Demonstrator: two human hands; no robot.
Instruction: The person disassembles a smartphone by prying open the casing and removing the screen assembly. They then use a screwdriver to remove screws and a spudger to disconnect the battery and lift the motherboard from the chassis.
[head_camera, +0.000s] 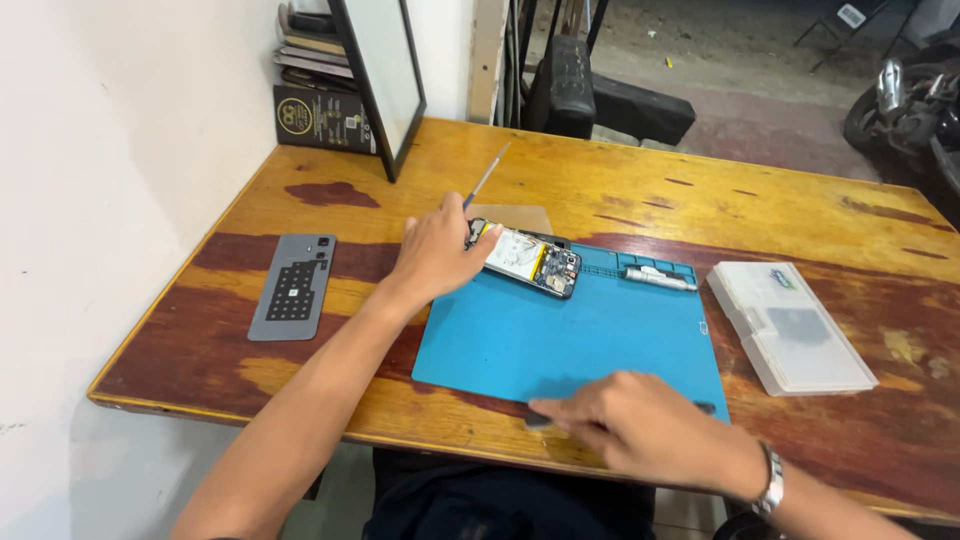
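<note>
a: where's the opened phone (528, 260)?
b: on the blue mat (560, 340), left hand (438, 255) gripping its end. right hand (640, 425) pinches a dark tool at the mat's near edge.
a: around it?
b: grey back cover (292, 287) left, clear parts box (790, 325) right, thin tool (487, 176) behind.

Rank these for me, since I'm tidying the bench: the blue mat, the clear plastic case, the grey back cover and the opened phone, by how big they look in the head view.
1. blue mat
2. clear plastic case
3. grey back cover
4. opened phone

The last two look close; the left hand hides part of the phone, so that order is unsure.
</note>
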